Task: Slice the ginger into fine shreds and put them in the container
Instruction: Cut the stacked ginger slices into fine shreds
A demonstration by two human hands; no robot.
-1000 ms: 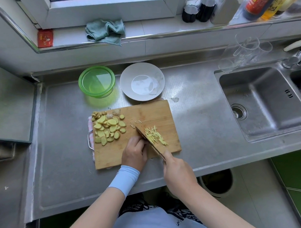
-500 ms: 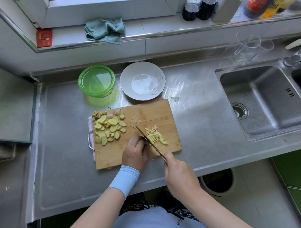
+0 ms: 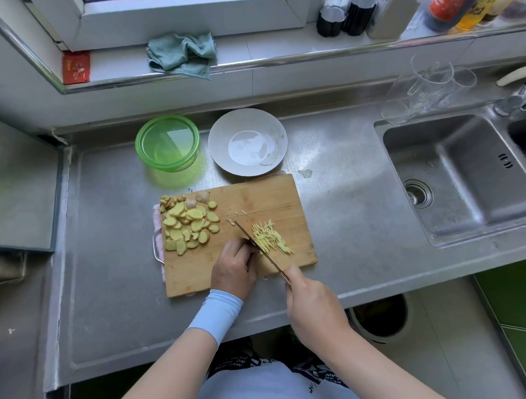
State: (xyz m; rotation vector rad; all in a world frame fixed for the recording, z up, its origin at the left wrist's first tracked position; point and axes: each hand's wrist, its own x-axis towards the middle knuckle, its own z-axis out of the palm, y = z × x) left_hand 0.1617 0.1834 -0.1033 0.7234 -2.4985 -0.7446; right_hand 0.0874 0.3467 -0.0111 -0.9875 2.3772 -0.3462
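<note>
A wooden cutting board [image 3: 256, 196] lies on the steel counter. A pile of ginger slices [image 3: 188, 225] covers its left part, and fine ginger shreds [image 3: 271, 237] lie at its right. My right hand [image 3: 310, 302] grips the handle of a knife [image 3: 258, 247], its blade lying diagonally between the shreds and my left hand. My left hand [image 3: 234, 267], fingers curled, presses down on ginger right beside the blade; that ginger is hidden under the fingers. A green container [image 3: 167, 142] stands behind the board.
A white plate [image 3: 276, 134] sits next to the green container. The sink [image 3: 465, 176] is to the right, with clear glasses [image 3: 423, 85] behind it. A teal cloth [image 3: 182, 54] and bottles are on the window ledge. A bin [image 3: 380, 318] stands below the counter edge.
The knife has edged slightly left toward my left hand while chopping, and the shred pile has grown a little. Both hands stay in nearly the same place.
</note>
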